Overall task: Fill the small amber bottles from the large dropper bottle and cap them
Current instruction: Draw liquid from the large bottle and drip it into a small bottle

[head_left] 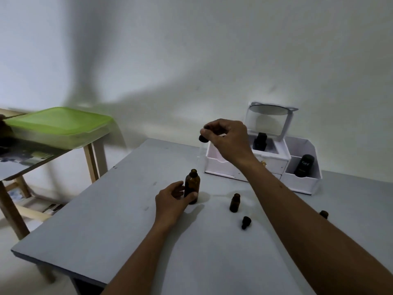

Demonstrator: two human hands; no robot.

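The main risk is a drip. My right hand (227,139) holds the dropper well above the surface (106,220), and the open small amber bottle (234,202) stands off to the side, so liquid could fall on the way across. Squeezing the black rubber bulb (203,139) too early would cause that. The small bottle's narrow neck and light build could also let it tip if the tip knocks it. The large dropper bottle (192,186) stands uncapped, so a bump from my forearm would spill it.

My left hand (170,199) wraps the large bottle low down, thumb in front and fingers behind, bracing it upright on the surface. My right hand is raised with the wrist bent, thumb and forefinger pinching the bulb. The glass tube below it is probably there, but it is too faint to be sure.

A loose black cap (246,222) lies near the small bottle. Another small bottle (323,213) peeks out beyond my right forearm.
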